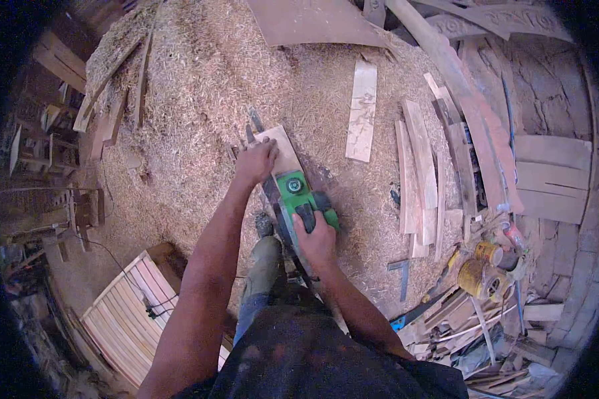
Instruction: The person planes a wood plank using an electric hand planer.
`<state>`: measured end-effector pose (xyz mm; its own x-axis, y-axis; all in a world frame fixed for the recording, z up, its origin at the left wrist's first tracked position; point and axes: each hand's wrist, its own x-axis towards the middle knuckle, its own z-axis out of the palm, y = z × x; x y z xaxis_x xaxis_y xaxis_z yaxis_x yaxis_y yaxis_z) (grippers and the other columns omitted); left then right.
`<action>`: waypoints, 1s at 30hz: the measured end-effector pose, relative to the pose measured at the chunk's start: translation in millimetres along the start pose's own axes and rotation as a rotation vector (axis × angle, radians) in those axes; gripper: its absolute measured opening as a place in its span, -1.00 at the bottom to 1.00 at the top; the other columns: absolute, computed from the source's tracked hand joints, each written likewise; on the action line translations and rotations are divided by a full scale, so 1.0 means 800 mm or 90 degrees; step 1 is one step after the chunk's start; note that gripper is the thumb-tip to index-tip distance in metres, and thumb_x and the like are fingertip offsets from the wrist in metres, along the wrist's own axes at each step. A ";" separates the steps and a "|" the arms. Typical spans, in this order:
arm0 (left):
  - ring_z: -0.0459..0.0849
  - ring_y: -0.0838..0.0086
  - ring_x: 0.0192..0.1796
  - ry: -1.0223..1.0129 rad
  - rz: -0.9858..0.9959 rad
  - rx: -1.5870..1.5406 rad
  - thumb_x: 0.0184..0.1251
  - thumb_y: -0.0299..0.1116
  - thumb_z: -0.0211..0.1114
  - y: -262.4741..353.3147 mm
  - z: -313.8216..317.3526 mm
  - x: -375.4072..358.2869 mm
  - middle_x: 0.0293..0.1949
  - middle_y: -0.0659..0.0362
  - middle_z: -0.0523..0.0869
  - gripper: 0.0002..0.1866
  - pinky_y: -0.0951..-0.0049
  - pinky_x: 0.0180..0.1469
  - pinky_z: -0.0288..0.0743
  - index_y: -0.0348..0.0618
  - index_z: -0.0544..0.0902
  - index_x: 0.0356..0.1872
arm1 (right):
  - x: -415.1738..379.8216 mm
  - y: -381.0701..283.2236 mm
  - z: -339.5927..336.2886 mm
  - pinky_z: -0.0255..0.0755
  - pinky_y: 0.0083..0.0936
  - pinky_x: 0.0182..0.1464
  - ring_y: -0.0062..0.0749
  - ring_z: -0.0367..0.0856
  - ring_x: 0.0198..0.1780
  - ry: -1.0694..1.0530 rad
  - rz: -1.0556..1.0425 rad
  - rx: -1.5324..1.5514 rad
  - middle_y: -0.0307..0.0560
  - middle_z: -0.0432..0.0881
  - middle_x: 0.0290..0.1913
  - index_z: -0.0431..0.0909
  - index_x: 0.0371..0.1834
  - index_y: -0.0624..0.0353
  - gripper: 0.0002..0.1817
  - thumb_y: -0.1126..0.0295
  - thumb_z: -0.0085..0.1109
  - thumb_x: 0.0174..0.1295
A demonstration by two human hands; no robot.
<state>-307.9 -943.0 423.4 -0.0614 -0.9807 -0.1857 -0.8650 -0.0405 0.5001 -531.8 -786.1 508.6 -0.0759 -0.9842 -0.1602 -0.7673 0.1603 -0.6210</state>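
Observation:
A green electric planer [298, 195] rests on a narrow wooden board [283, 151] that runs away from me over a floor thick with shavings. My right hand [318, 241] grips the planer's black rear handle. Further up the board, my left hand [256, 161] presses flat on its left edge, just ahead of the planer's nose. My knee and shoe [265, 229] sit just left of the board.
Wood shavings [199, 80] cover the ground. Loose planks [362, 110] and offcuts [419, 173] lie to the right, with tins [480, 278] and scrap wood beyond. A stack of pale slats [130, 312] lies at lower left. A cable trails across the floor there.

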 end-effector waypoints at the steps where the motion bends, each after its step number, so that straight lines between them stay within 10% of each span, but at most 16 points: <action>1: 0.68 -0.16 0.35 -0.003 -0.014 -0.070 0.73 0.12 0.00 -0.004 -0.004 -0.003 0.42 -0.17 0.65 -0.32 -0.09 0.34 0.60 -0.05 0.36 0.66 | 0.008 -0.006 0.001 0.60 0.18 -0.04 0.48 0.75 -0.11 -0.017 0.007 -0.002 0.47 0.75 -0.23 0.64 -0.03 0.37 -0.38 -0.12 0.35 0.43; 7: 0.65 -0.15 0.41 0.472 -0.198 -0.489 0.68 -0.19 0.14 -0.027 0.063 -0.076 0.37 -0.34 0.65 -0.37 0.05 0.50 0.44 -0.29 0.37 0.62 | 0.058 -0.044 0.019 0.61 0.15 -0.07 0.45 0.76 -0.13 -0.025 -0.008 0.015 0.46 0.75 -0.24 0.65 -0.04 0.37 -0.38 -0.14 0.35 0.43; 18: 0.69 -0.11 0.39 -0.180 -0.563 -0.434 0.49 0.03 0.36 -0.110 0.251 -0.345 0.31 -0.31 0.71 -0.25 0.05 0.47 0.51 -0.29 0.51 0.53 | 0.183 -0.118 0.069 0.60 0.16 0.03 0.46 0.75 -0.02 -0.007 -0.102 0.050 0.50 0.76 -0.15 0.69 0.03 0.39 -0.32 -0.18 0.33 0.42; 30: 0.54 -0.14 0.50 0.261 -0.533 -0.730 0.60 0.14 0.19 -0.069 0.225 -0.128 0.45 -0.34 0.57 -0.21 0.05 0.54 0.38 -0.46 0.49 0.48 | 0.201 -0.132 0.062 0.62 0.09 0.10 0.41 0.78 0.02 -0.024 -0.138 0.042 0.47 0.78 -0.10 0.71 0.03 0.40 -0.24 -0.27 0.34 0.36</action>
<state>-343.6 -805.7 263.0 0.5565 -0.5728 -0.6018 0.2918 -0.5434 0.7871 -431.7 -957.6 510.3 0.1110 -0.9928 -0.0444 -0.7195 -0.0495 -0.6927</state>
